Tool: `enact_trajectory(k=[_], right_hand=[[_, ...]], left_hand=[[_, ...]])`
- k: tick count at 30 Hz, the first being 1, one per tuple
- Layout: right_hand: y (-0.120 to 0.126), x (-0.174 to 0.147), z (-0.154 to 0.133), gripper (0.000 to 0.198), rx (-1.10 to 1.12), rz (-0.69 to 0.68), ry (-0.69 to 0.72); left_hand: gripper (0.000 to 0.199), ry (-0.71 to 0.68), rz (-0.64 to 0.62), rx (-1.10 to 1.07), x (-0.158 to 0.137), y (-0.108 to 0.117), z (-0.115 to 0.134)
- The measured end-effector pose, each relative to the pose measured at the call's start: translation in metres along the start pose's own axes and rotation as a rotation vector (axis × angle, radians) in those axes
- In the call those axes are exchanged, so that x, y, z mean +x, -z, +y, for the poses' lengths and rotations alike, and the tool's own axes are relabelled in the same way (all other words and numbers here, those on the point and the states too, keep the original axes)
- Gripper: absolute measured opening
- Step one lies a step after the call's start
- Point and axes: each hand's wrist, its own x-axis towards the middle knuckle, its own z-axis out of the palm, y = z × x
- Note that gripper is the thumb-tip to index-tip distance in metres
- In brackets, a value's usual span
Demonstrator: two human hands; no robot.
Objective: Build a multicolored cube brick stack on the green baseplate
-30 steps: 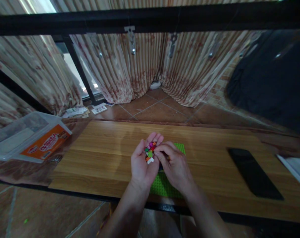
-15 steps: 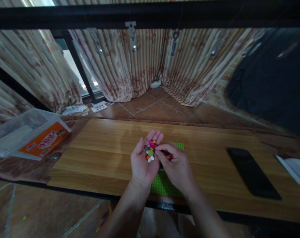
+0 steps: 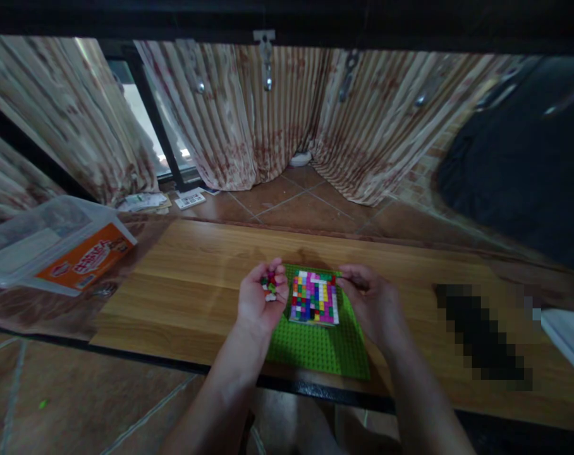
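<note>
the curled fingers of the left hand (image 3: 257, 306) partly hide the loose bricks (image 3: 270, 287) cupped in its palm, too overlapped to count. the right hand (image 3: 375, 309) has thumb and forefinger drawn together at the far right corner of the brick block (image 3: 314, 297); whether they pinch a piece, i cannot tell. the block, one in number, sits on the far part of one green baseplate (image 3: 325, 354), between the two hands on the desk (image 3: 183, 284). one dark slab (image 3: 481, 335) to the right is pixelated; one white thing (image 3: 569, 335) and one clear box (image 3: 90, 256) are cut off at opposite edges.
</note>
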Motion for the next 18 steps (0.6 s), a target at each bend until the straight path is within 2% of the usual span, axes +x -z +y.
enact_trajectory(k=[18], right_hand=[[0.0035,-0.0008,-0.0008,0.023,-0.135,-0.043,0.092]], left_hand=[[0.027,0.022,-0.008,0.047,0.0017,-0.0003,-0.0041]])
